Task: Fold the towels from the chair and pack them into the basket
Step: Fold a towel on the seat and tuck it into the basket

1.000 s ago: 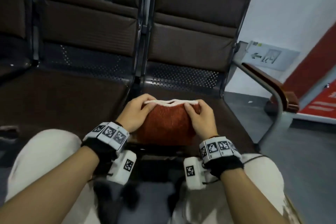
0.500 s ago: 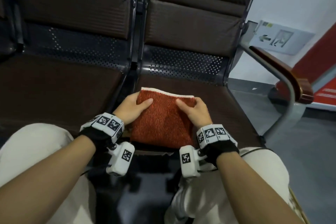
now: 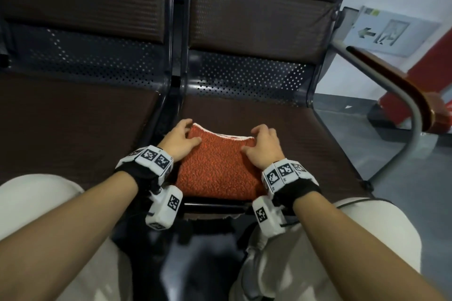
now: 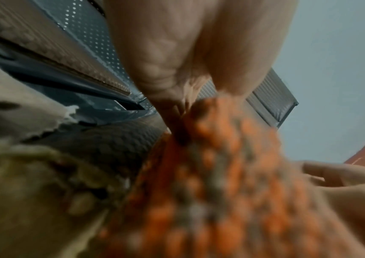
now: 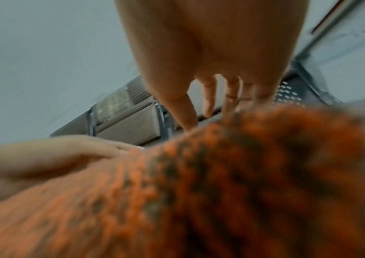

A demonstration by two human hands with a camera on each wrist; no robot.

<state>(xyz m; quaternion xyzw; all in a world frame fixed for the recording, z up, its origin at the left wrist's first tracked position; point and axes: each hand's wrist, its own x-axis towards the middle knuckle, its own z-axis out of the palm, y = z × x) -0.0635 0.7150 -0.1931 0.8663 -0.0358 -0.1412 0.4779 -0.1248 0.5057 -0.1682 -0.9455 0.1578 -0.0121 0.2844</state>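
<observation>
Two hands (image 3: 179, 140) (image 3: 263, 146) apparently gripping folded towel (image 3: 217, 168) on chair (image 3: 244, 110)

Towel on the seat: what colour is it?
Speckled orange-red towel with a white edge along its far side; clearest in the head view.

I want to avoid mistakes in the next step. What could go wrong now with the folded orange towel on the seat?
1. Both the left hand and right hand hold only the far corners of the orange towel; lifted this way, the fold may open.
2. The towel lies near the seat front edge and could slide off.
</observation>
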